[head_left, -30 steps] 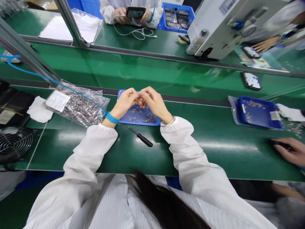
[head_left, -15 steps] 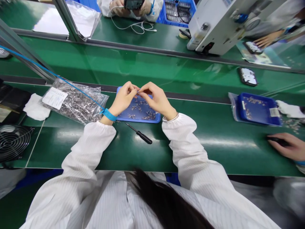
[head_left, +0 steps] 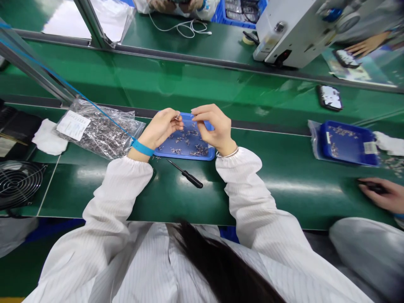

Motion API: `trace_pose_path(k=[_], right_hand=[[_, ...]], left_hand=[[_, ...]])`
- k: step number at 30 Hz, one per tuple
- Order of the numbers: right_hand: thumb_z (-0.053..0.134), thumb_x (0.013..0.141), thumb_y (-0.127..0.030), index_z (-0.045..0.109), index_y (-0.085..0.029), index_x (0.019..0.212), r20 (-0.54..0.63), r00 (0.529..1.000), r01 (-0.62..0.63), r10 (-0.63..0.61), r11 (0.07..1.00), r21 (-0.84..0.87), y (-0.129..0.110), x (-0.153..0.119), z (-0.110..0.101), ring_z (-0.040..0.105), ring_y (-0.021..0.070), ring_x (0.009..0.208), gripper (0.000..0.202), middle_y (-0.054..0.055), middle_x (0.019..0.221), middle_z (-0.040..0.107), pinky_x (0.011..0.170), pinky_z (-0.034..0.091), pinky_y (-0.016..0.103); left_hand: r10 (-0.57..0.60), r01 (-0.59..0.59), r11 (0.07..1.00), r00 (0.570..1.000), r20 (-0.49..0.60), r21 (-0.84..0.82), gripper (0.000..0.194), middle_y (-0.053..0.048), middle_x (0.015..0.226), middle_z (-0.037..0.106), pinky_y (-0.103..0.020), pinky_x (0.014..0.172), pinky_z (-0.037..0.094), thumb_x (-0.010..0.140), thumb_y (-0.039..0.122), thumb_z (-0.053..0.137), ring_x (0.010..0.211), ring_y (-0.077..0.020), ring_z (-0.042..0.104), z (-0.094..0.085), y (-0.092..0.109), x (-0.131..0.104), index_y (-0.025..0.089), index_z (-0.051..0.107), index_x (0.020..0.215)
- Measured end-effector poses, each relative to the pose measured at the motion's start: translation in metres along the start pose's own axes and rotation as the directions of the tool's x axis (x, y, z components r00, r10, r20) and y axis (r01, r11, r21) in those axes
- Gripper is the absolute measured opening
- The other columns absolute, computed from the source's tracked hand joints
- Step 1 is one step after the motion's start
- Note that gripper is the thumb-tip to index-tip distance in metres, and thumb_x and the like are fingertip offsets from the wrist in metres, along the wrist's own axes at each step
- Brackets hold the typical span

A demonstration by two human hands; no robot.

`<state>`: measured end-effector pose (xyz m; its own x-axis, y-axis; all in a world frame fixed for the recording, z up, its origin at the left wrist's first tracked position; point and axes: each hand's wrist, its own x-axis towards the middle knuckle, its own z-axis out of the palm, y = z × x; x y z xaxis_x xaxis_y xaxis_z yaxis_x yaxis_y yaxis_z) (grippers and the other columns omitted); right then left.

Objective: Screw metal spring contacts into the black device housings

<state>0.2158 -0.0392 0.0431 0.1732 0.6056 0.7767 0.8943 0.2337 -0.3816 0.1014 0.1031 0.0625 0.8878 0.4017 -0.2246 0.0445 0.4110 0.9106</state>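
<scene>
Over the left rear of a shallow blue tray point(head_left: 202, 158), my left hand point(head_left: 160, 128) is closed, pinching a small shiny metal part point(head_left: 177, 118) between thumb and fingers. My right hand point(head_left: 216, 126) hovers above the tray's right rear, its thumb and fingertips drawn together; whatever they pinch, if anything, is too small to make out. A gap separates the two hands. Many small wire-like metal parts point(head_left: 199, 150) lie scattered and in little heaps in the tray. In front of it, a black-handled screwdriver point(head_left: 192, 179) rests on the green bench.
A clear bag of metal parts point(head_left: 107, 132) lies left of the tray, beside a white cloth point(head_left: 50, 138) and a black fan point(head_left: 19, 183). Rightward stand another blue tray point(head_left: 350, 155) and a co-worker's hand point(head_left: 383, 194) on a dark object. A metal frame post point(head_left: 94, 25) rises behind.
My hands have moved apart from their fingertip-to-fingertip contact. My left hand has turned, showing a metal part in its fingers. The whole view has shifted slightly.
</scene>
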Motion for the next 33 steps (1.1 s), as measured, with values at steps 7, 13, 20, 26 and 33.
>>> trace_pose_path(k=[7,13,20,26,33], right_hand=[[0.049,0.098,-0.040,0.061,-0.022,0.102,0.223,0.935,-0.304,0.276,0.947,0.103,0.006,0.004,-0.002,0.067,0.0141,0.092,0.022,0.003,0.102,0.067,0.081,0.059,0.028],[0.047,0.100,-0.038,0.058,-0.021,0.103,0.230,0.909,-0.376,0.347,0.922,0.095,0.001,0.004,0.002,0.066,0.0119,0.092,0.020,0.001,0.101,0.067,0.087,0.057,0.029],[0.045,0.100,-0.046,0.055,-0.020,0.108,0.189,0.914,-0.377,0.360,0.924,0.060,-0.002,0.006,0.001,0.065,0.0128,0.093,0.028,0.002,0.101,0.065,0.087,0.056,0.030],[0.046,0.100,-0.046,0.056,-0.020,0.097,0.199,0.908,-0.387,0.369,0.920,0.056,-0.003,0.007,-0.001,0.061,0.0134,0.083,0.027,0.002,0.092,0.063,0.081,0.056,0.031],[0.037,0.102,-0.047,0.054,-0.023,0.097,0.154,0.941,-0.314,0.300,0.947,0.073,-0.007,0.007,0.003,0.058,0.0158,0.091,0.030,0.005,0.097,0.059,0.085,0.054,0.035]], left_hand=[[0.225,-0.254,0.812,0.967,0.120,0.526,0.025,-0.003,0.099,0.069,-0.023,0.081,0.051,0.076,0.011,0.075,0.090,-0.0148,0.066,-0.011,-0.012,0.007,0.016,0.064,0.098],[0.387,-0.371,0.766,0.918,0.085,0.525,0.021,-0.002,0.092,0.071,-0.022,0.079,0.054,0.077,0.013,0.076,0.083,-0.0137,0.069,-0.004,-0.021,0.006,0.015,0.069,0.097],[0.592,-0.538,0.491,0.783,0.190,0.685,0.010,-0.002,0.096,0.071,-0.024,0.080,0.056,0.086,0.021,0.071,0.086,-0.0130,0.068,-0.005,-0.023,0.005,0.018,0.071,0.095],[0.604,-0.645,0.439,0.727,0.327,0.625,0.013,-0.002,0.094,0.065,-0.023,0.073,0.056,0.088,0.031,0.069,0.087,-0.0135,0.065,-0.014,-0.024,0.010,0.019,0.066,0.089],[0.425,-0.513,0.812,0.847,0.320,0.279,0.033,0.000,0.092,0.058,-0.027,0.071,0.059,0.081,0.047,0.074,0.079,-0.0123,0.065,-0.012,-0.024,0.016,0.019,0.056,0.084]])
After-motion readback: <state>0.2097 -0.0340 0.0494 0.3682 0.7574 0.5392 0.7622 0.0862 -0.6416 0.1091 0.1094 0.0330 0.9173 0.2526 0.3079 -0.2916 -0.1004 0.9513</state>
